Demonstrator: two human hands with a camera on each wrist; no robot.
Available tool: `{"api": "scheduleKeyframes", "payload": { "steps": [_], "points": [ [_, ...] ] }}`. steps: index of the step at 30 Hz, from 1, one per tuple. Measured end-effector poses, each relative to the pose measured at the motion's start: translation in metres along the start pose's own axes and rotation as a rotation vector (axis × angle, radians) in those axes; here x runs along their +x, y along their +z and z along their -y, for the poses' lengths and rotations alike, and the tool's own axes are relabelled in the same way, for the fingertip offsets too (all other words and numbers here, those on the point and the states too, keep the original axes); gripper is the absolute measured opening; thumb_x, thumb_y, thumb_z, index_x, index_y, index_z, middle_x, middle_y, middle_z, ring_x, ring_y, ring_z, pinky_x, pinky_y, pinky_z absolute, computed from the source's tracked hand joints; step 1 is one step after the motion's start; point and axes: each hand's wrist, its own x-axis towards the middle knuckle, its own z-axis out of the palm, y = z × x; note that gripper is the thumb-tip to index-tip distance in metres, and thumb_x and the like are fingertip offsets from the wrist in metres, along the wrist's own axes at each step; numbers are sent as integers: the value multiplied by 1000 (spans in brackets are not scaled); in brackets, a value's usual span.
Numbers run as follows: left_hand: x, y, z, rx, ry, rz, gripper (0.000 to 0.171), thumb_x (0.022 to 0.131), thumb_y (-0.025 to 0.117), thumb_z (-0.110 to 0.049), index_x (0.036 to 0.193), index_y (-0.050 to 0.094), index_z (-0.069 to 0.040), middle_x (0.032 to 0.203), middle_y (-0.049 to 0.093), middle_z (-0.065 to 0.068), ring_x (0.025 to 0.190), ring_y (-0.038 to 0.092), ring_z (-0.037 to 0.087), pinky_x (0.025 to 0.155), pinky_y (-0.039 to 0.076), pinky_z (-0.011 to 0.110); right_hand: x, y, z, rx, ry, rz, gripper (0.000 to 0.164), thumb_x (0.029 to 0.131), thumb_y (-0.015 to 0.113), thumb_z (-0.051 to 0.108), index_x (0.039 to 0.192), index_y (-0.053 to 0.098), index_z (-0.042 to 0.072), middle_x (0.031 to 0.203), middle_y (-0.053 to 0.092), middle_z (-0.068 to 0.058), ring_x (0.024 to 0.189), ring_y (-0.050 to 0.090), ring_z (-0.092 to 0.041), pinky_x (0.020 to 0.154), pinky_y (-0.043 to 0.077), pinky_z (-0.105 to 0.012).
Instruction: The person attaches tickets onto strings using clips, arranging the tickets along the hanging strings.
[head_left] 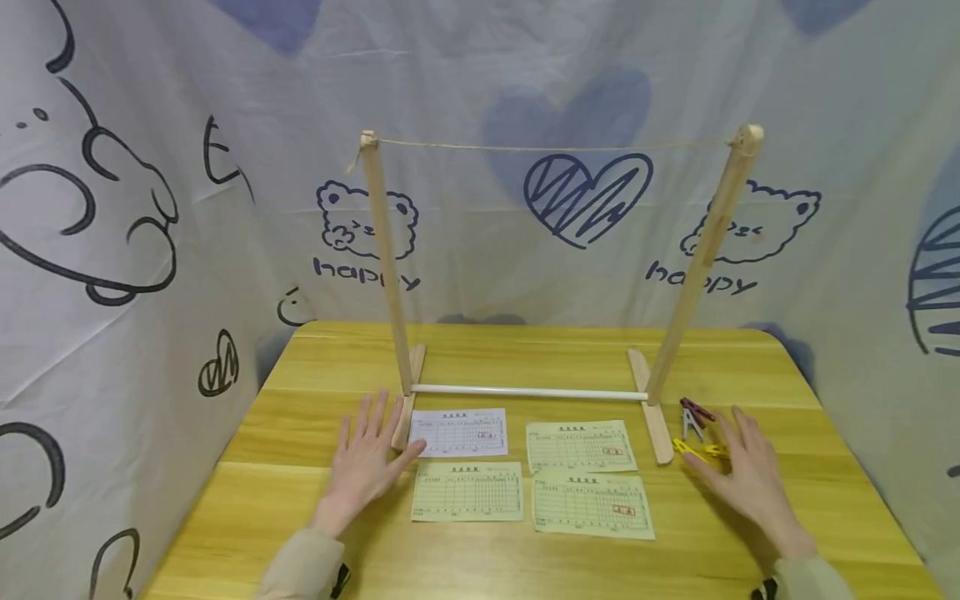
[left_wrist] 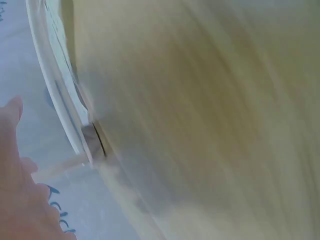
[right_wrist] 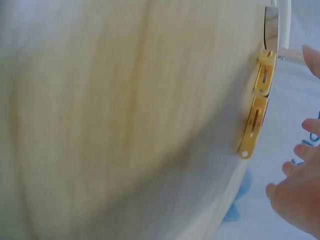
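Note:
My left hand, fingers spread, is over the table beside the left foot of a wooden frame, its thumb close to a white printed slip. My right hand is spread out next to several small clothespins: yellow clothespins, a grey clothespin and a dark red clothespin. Neither hand holds anything. Three pale yellow slips lie flat near the white one. In the right wrist view, two yellow clothespins rest on the table short of the fingers.
A thin string is tied between the tops of the frame's two posts. Low down, a white rod joins the posts. The wooden table is enclosed by a printed cloth at the back and sides.

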Motion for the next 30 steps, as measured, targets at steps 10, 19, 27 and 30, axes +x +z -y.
{"api": "scheduleKeyframes", "payload": {
  "steps": [10, 19, 27, 30],
  "points": [
    [-4, 5, -29, -108, 87, 5, 85, 98, 53, -59, 161, 19, -15, 171, 8, 11, 159, 4, 36, 126, 8, 66, -4, -1, 6, 75, 123, 4, 74, 84, 82, 36, 134, 50, -8, 118, 48, -33, 110, 43, -49, 85, 40, -60],
    [-1, 20, -44, -279, 199, 62, 87, 95, 62, -51, 161, 22, -11, 169, 16, 17, 157, 10, 41, 127, 9, 61, -5, 0, 8, 96, 145, 17, 51, 79, 87, 28, 110, 65, -6, 87, 57, -10, 75, 46, -13, 63, 39, -24],
    [3, 27, -59, -482, 258, 129, 80, 89, 75, -45, 150, 43, -5, 159, 37, 20, 151, 29, 41, 121, 27, 63, -3, -1, 9, 159, 297, 126, 55, 84, 82, 36, 113, 63, -8, 85, 60, -9, 69, 48, -8, 57, 40, -20],
    [3, 29, -64, -498, 296, 139, 66, 87, 78, -41, 137, 55, -4, 144, 52, 15, 137, 45, 35, 115, 39, 59, -1, 0, 7, 166, 328, 158, 57, 85, 82, 38, 114, 64, -8, 86, 61, -9, 70, 49, -11, 57, 40, -21]
  ]
}}
